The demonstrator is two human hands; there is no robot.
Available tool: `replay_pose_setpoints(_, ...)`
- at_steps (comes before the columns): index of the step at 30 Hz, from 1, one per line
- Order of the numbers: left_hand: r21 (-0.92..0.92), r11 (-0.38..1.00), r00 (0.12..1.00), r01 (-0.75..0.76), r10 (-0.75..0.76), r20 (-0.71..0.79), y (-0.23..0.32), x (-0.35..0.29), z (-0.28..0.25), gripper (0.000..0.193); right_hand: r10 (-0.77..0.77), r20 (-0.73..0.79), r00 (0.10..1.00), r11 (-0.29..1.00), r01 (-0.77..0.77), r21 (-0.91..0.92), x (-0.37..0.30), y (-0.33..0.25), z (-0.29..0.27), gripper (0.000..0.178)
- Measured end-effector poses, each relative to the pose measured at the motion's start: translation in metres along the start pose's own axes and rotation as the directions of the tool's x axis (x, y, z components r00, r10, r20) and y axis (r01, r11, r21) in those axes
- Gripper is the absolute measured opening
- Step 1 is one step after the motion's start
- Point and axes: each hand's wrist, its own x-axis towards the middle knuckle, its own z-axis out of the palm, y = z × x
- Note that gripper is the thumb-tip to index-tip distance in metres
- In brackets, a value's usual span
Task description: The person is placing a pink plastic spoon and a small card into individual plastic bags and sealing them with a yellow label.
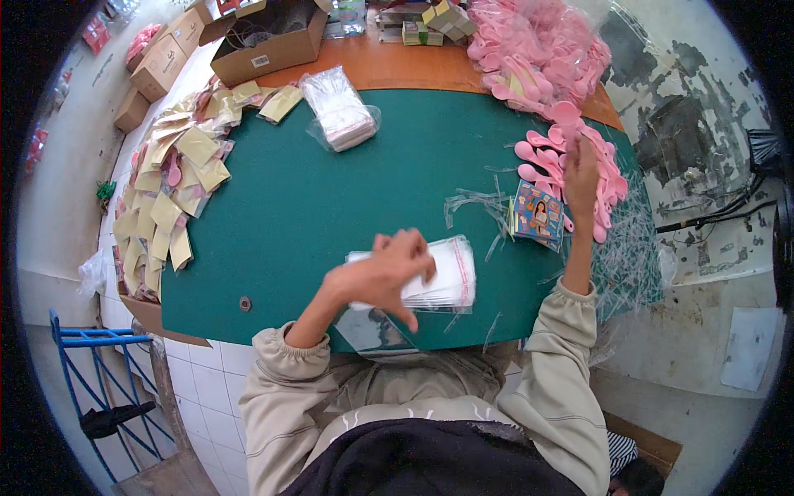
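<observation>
My left hand [385, 271] hovers over a stack of white-looking clear plastic sleeves [451, 273], its thumb and fingers apart and slightly blurred. Nothing shows in its grasp. Below it, a single clear bag [370, 331] lies at the table's near edge. At the right, my right hand [582, 175] pinches a pink plastic spoon [566, 114] with its bowl pointing away from me. Around that hand spreads a heap of loose pink spoons [610, 183]. Close to its wrist sits a small stack of blue printed cards [538, 213].
Many filled packets with yellowish cards [157, 186] pile along the left edge. A bundle of clear sleeves [341, 116] lies at the back, near an open cardboard box [269, 45]. A big bag of pink spoons [538, 41] stands far right. Clear plastic strips [624, 269] litter the right edge.
</observation>
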Motion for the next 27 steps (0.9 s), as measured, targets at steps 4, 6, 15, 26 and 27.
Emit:
replay_pose_setpoints(4, 0.082, 0.991, 0.954, -0.109, 0.081, 0.289, 0.033, 0.003, 0.029, 0.059, -0.124, -0.002, 0.992, 0.991, 0.124, -0.055, -0.01, -0.014, 0.021, 0.022)
replay_pose_setpoints(6, 0.089, 0.981, 0.952, -0.171, 0.141, 0.272, 0.034, -0.001, 0.047, 0.042, 0.087, 0.108, 0.99, 0.992, -0.097, 0.085, -0.012, -0.024, 0.025, 0.023)
replay_pose_setpoints(15, -0.296, 0.954, 0.954, -0.037, 0.123, 0.275, 0.032, 0.005, 0.023, 0.02, 0.156, 0.111, 0.982, 0.965, -0.175, 0.194, -0.017, -0.031, 0.03, 0.023)
replay_pose_setpoints(26, 0.439, 0.796, 0.885, -0.418, 0.465, 0.0, 0.04, -0.036, 0.083, 0.01, 0.058, 0.18, 0.982, 0.929, -0.119, 0.349, -0.02, -0.048, 0.042, 0.016)
replay_pose_setpoints(27, 0.483, 0.775, 0.879, -0.408, 0.477, -0.023, 0.04, -0.037, 0.082, 0.009, 0.063, 0.179, 0.982, 0.922, -0.126, 0.365, -0.021, -0.049, 0.042, 0.016)
